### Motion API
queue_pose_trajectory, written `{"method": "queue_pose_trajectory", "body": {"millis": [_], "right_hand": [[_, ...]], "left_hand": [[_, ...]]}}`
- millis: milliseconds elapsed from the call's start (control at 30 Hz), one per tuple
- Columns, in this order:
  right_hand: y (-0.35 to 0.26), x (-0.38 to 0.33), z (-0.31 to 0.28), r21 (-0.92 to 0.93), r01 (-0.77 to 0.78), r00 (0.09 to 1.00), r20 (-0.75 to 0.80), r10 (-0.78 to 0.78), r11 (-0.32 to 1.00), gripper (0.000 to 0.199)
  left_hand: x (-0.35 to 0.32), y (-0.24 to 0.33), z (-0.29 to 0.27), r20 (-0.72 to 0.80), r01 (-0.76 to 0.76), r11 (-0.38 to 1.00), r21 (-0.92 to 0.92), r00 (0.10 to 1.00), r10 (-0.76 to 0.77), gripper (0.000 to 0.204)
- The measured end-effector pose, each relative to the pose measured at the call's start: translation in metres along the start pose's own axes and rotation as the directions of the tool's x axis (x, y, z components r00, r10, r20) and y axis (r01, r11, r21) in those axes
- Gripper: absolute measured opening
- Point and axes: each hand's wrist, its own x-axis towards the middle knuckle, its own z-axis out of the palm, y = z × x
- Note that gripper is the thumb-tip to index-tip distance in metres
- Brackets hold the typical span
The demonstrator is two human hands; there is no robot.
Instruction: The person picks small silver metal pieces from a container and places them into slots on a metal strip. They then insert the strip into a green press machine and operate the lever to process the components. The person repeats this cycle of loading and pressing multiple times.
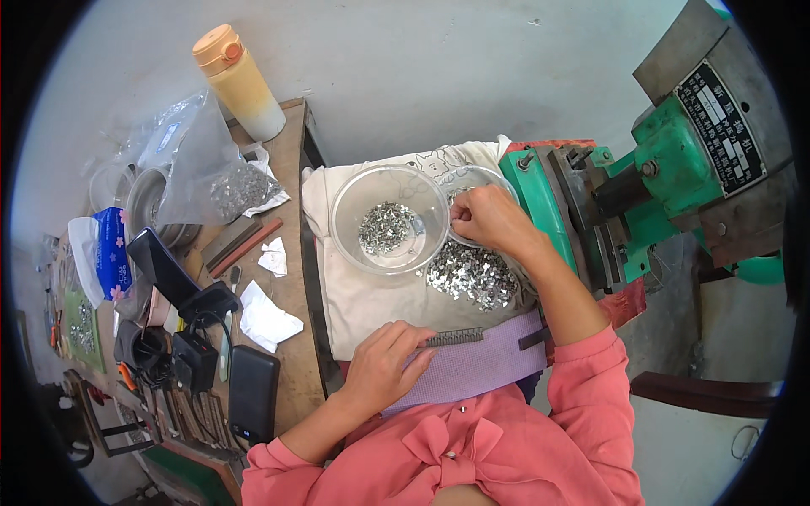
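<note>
Left hand (384, 367) pinches a loaded metal strip (453, 338) flat on the purple pad (481, 367), steadying it. Right hand (489, 219), fingers closed, picks small metal pieces (472, 274) beyond the pad, beside the clear bowl (388, 221).

I see a dark rectangular nameplate (720, 128) with pale lettering fixed to the grey face of the green press machine (675, 160), far right. On the left, a clear plastic bag (207, 160) holding small silvery pieces slumps at the far end of the wooden tabletop (291, 295), just beside a cream bottle with an orange cap (238, 83). Further left sits a blue tissue pack (111, 249) with pink flower marks, white tissue showing at its left side. At the near edge of the tabletop lies a black slab-shaped device (253, 393); whether its dark glossy face is a screen, I cannot tell.
</note>
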Motion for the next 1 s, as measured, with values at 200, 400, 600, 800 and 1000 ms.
{"method": "queue_pose_trajectory", "body": {"millis": [200, 400, 600, 800, 1000], "right_hand": [[-0.005, -0.014, -0.012, 0.255, -0.131, 0.987, -0.058, 0.151, 0.958, 0.012], [-0.001, -0.029, -0.026, 0.622, -0.207, 0.960, -0.019, 0.279, 0.755, 0.015], [-0.001, -0.034, -0.027, 0.883, -0.198, 0.938, 0.044, 0.345, 0.426, 0.014], [0.007, -0.040, -0.024, 0.967, -0.164, 0.937, 0.091, 0.336, 0.194, 0.013], [0.003, -0.038, -0.019, 0.983, -0.152, 0.925, 0.104, 0.366, 0.104, 0.016]], "left_hand": [[0.023, 0.016, -0.002, -0.035, -0.064, 0.998, -0.009, 0.997, 0.064, 0.022], [0.073, 0.028, 0.003, -0.146, -0.155, 0.987, 0.038, 0.976, 0.159, 0.021], [0.132, 0.006, 0.017, -0.252, -0.087, 0.992, 0.087, 0.962, 0.106, 0.028], [0.159, 0.007, 0.022, -0.161, 0.014, 0.996, -0.084, 0.987, -0.027, 0.028], [0.167, 0.000, 0.018, -0.186, 0.097, 0.982, -0.162, 0.974, -0.127, 0.023]]}}
